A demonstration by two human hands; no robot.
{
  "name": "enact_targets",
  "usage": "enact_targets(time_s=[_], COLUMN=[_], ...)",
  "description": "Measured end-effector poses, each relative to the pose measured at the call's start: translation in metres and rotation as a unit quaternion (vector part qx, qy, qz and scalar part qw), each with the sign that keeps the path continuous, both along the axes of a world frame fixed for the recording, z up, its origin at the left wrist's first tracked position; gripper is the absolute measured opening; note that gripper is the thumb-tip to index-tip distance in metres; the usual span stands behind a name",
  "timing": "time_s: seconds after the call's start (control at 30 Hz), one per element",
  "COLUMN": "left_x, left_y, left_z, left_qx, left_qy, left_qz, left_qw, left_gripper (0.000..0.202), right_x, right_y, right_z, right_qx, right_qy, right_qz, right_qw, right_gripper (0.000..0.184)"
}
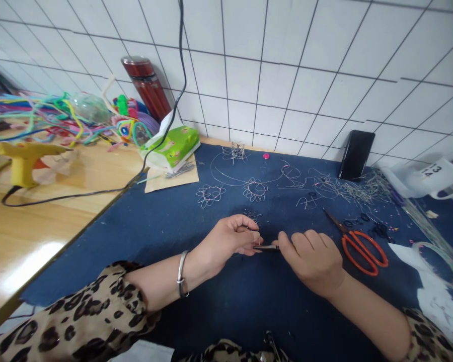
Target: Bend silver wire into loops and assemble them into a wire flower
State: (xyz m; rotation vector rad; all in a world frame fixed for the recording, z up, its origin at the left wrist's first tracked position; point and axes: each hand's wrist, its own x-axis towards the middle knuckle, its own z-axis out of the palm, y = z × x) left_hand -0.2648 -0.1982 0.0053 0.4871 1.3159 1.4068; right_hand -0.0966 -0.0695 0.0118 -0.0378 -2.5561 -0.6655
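My left hand (230, 239) is closed in a pinch on a thin wire piece (251, 216), whose fine loops show just beyond the fingers. A small reddish bit is visible at the fingertips. Wrapped in my right hand (313, 259) is a slim metal tool (267, 248), its tip reaching to the left fingertips; its handle is hidden in the fist, so its exact kind is unclear. Beyond the hands lie two wire flower shapes, one on the left (210, 195) and one in the middle (255, 189). Orange-handled scissors (362, 249) lie right of my right hand.
Tangled wire (357, 188) spreads over the blue mat (154, 221) near a black phone (357, 155) leaning on the wall. A white mug (438, 176) stands right. To the left are a tissue pack (177, 148), a red flask (147, 85) and a yellow glue gun (22, 161) with its cord.
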Motion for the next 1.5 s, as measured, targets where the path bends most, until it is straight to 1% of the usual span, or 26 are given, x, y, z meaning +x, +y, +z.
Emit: enact_targets(time_s=[0.57,0.83,1.03,1.27,1.5], left_x=[0.0005,0.0,0.0,-0.0016,-0.0014], left_y=[-0.0007,0.0002,0.0006,0.0008,0.0014], left_z=[0.0,-0.0014,-0.0002,-0.0035,-0.003], left_qx=[0.007,0.01,0.001,-0.006,-0.001], left_qy=[0.014,0.003,0.003,-0.009,-0.004], left_qz=[-0.003,-0.003,-0.005,-0.008,-0.005], left_qw=[1.0,1.0,1.0,1.0,1.0], left_gripper=[0.02,0.02,0.02,0.019,0.02], right_x=[-0.0008,-0.0004,-0.0003,-0.0008,0.0], right_y=[-0.0022,-0.0005,-0.0016,-0.0035,-0.003], right_z=[-0.0047,-0.0054,-0.0057,-0.0058,-0.0057], right_qx=[-0.034,-0.038,-0.037,-0.031,-0.034], right_qy=[-0.013,-0.015,-0.014,-0.01,-0.018], right_qz=[-0.026,-0.02,-0.027,-0.034,-0.033], right_qw=[0.999,0.999,0.999,0.999,0.999], right_gripper=[0.014,0.017,0.015,0.015,0.015])
